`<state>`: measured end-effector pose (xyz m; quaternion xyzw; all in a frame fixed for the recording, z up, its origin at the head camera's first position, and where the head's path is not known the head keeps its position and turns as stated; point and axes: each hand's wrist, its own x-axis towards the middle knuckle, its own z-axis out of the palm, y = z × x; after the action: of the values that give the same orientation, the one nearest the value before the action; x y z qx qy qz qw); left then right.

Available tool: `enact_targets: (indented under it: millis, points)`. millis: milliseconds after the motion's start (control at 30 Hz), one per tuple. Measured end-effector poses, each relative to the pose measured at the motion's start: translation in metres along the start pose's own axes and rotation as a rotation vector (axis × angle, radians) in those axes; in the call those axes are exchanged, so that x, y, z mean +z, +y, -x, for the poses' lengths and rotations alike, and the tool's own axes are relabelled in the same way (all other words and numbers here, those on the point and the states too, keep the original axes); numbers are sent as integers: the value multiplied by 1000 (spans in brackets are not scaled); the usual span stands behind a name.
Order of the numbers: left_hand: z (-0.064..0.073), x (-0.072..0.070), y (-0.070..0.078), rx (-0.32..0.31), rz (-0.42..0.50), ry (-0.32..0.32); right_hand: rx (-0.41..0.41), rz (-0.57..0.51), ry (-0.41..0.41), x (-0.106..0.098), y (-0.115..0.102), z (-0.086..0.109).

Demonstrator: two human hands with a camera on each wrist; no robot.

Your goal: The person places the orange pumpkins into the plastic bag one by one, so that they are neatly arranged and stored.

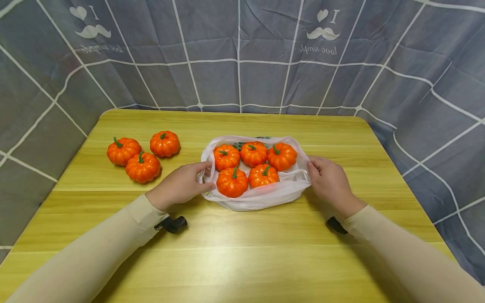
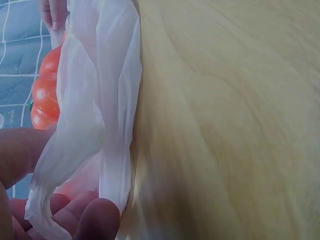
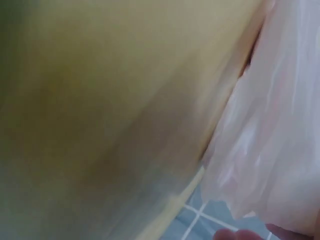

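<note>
A white plastic bag [image 1: 265, 202] lies on the table with its mouth spread wide, and several small orange pumpkins [image 1: 232, 182] with green stems sit inside. At the bag's left rim, my left hand [image 1: 182, 185] holds the plastic loosely between curled fingers and thumb. In the left wrist view the white film [image 2: 112, 100] passes over and between those fingers [image 2: 97, 220]. My right hand [image 1: 330, 181] pinches the right rim, thumb on top. The right wrist view shows mostly the bag's side [image 3: 270, 140], with only some fingertips at the bottom edge.
Three more orange pumpkins [image 1: 143, 167] stand grouped on the left of the wooden table [image 1: 242, 252]. A grey curtain [image 1: 212, 42] with white grid lines hangs behind the table and along both sides. Dark straps with cameras sit at both wrists.
</note>
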<state>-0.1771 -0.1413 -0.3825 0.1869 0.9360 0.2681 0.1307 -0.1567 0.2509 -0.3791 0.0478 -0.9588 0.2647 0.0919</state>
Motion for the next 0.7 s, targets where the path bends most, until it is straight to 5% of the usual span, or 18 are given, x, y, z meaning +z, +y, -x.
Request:
enact_targets:
  millis: [267,533,700]
  points:
    - [4,-3,1,-2,11,20,59,-158,50,6,-1,5]
    - [5,-2,1,-6,40,4,248,-284,-207,8,-6,6]
    - [8,-2,3,-5,24,19,215,-220,-225,11,-8,11]
